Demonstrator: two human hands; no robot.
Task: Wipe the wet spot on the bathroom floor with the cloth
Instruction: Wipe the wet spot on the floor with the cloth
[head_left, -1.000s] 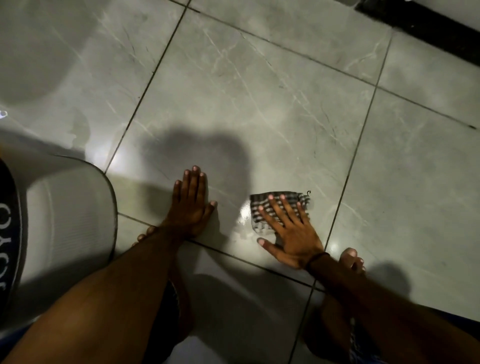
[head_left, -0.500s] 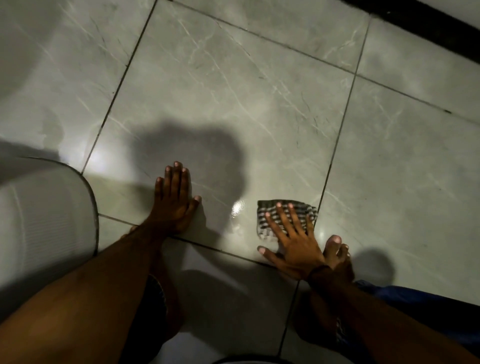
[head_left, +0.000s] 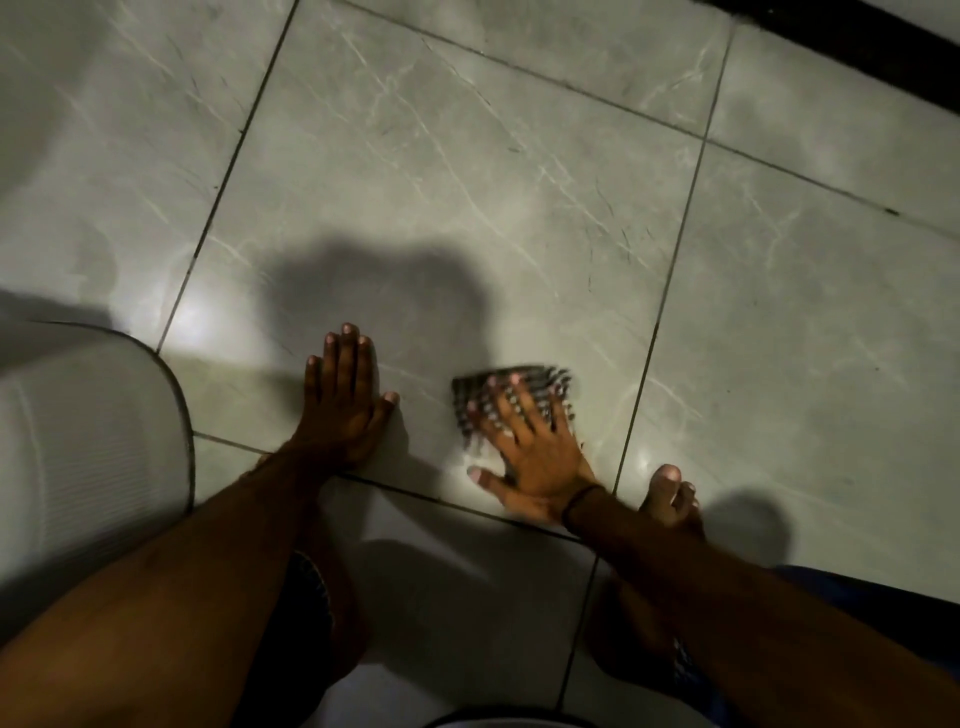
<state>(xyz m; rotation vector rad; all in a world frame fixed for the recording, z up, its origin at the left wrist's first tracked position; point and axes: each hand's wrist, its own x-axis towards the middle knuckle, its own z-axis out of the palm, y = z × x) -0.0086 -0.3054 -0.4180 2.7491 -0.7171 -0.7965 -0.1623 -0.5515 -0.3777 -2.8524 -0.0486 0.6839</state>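
A small checked cloth (head_left: 550, 382) lies on the grey marble-look floor tile (head_left: 467, 182), blurred by motion. My right hand (head_left: 524, 441) presses flat on the cloth with fingers spread, covering its near half. My left hand (head_left: 343, 400) rests flat on the tile about a hand's width to the left, fingers together, holding nothing. A faint glossy sheen on the tile (head_left: 457, 478) shows below the cloth near my right thumb; I cannot tell whether it is water or a light reflection.
A white ribbed plastic object (head_left: 88, 431) with a curved rim stands at the left, close to my left forearm. A bare foot (head_left: 670, 499) sits right of my right wrist. A dark strip (head_left: 852, 41) runs along the top right. Grout lines cross the floor.
The cloth under my right hand has slid left, nearer my left hand, and now looks blurred. My left hand stays planted. The camera view has shifted slightly.
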